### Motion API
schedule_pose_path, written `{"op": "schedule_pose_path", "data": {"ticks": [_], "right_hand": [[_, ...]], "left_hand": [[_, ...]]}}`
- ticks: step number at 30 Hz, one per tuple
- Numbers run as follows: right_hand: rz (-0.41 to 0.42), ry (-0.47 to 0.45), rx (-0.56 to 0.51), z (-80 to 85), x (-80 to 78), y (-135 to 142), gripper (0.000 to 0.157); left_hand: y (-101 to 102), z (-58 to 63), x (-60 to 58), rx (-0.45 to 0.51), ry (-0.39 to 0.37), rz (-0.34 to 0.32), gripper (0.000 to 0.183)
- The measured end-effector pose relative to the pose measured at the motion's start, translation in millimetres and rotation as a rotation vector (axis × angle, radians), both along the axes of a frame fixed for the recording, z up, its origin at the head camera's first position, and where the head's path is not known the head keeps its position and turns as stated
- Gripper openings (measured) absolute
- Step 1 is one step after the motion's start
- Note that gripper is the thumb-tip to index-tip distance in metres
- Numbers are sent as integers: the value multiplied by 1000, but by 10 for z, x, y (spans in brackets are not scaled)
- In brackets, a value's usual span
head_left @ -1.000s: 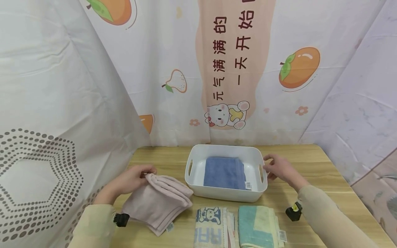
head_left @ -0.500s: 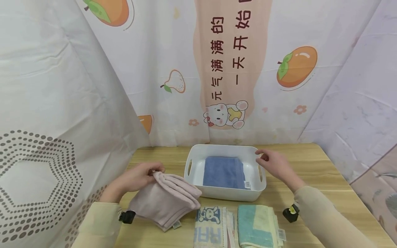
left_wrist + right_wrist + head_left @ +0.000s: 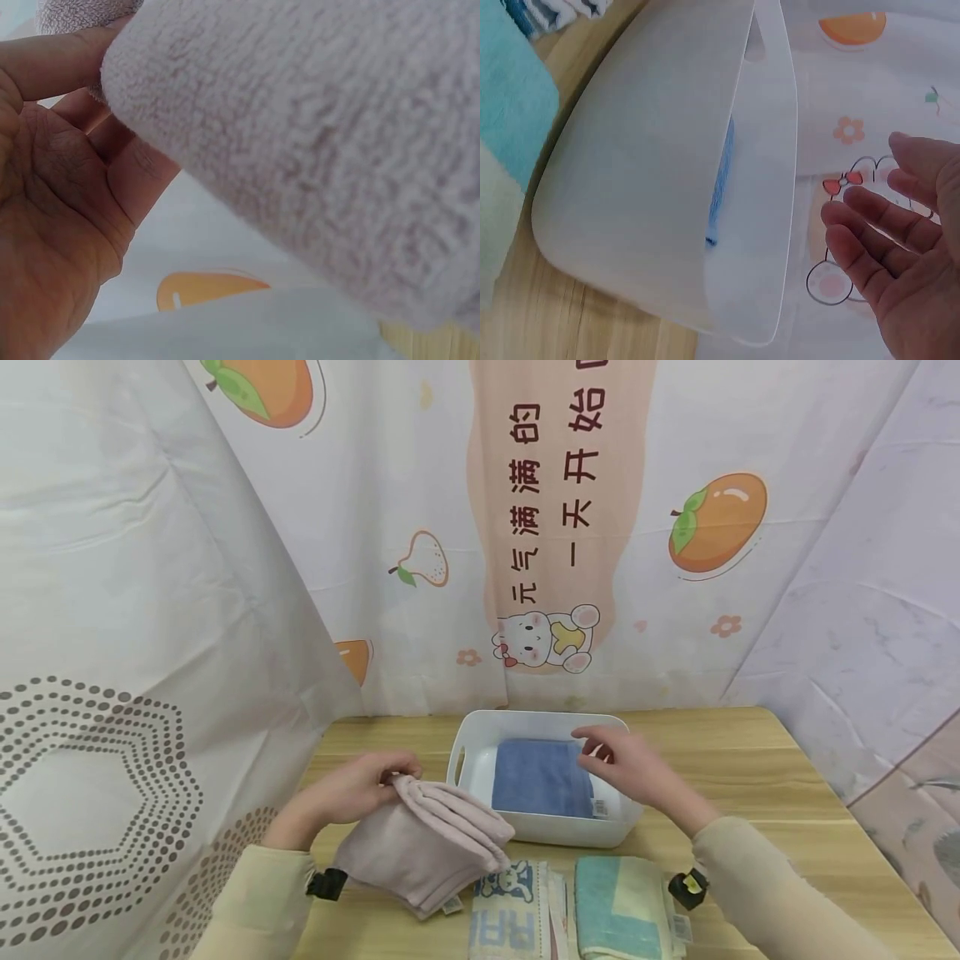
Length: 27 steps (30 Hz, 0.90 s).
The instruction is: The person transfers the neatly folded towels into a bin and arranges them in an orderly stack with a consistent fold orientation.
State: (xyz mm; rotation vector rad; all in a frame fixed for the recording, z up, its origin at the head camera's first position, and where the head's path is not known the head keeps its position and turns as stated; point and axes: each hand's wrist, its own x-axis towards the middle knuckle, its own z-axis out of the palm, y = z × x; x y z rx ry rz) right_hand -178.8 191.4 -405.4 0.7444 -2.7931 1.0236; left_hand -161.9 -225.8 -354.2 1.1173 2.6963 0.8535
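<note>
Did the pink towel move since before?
Yes. In the head view, the pink towel, held in the left hand, moved right, farther across the front of the white basket.

Behind a wood-grain table (image 3: 720,756) hangs a white curtain (image 3: 420,460) printed with orange fruit (image 3: 717,522), a peach band (image 3: 552,527) of dark red characters (image 3: 525,474) and a cartoon animal (image 3: 543,641). A pale sheet (image 3: 112,568) with dotted hexagons (image 3: 167,764) drapes the left side, a marbled sheet (image 3: 870,602) the right, and the light is soft and even.

left hand (image 3: 64,195) pinches pink towel (image 3: 300,142) | behind: white curtain (image 3: 195,232), orange print (image 3: 206,289) | corner: wood (image 3: 431,342)
</note>
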Motion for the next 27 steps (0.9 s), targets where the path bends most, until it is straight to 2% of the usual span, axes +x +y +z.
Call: {"op": "schedule_pose_path", "data": {"ticks": [4,13,27], "right_hand": [[59,24,-3,21,58,-111,40],[146,154,24,0,173,-330,42],[239,53,78,-19,330,-519,55]], "left_hand": [[64,-13,-2,8,-1,-22,32],[190,-37,-5,22,27,-46,34],[331,-44,12,48,24,-22,30]]}}
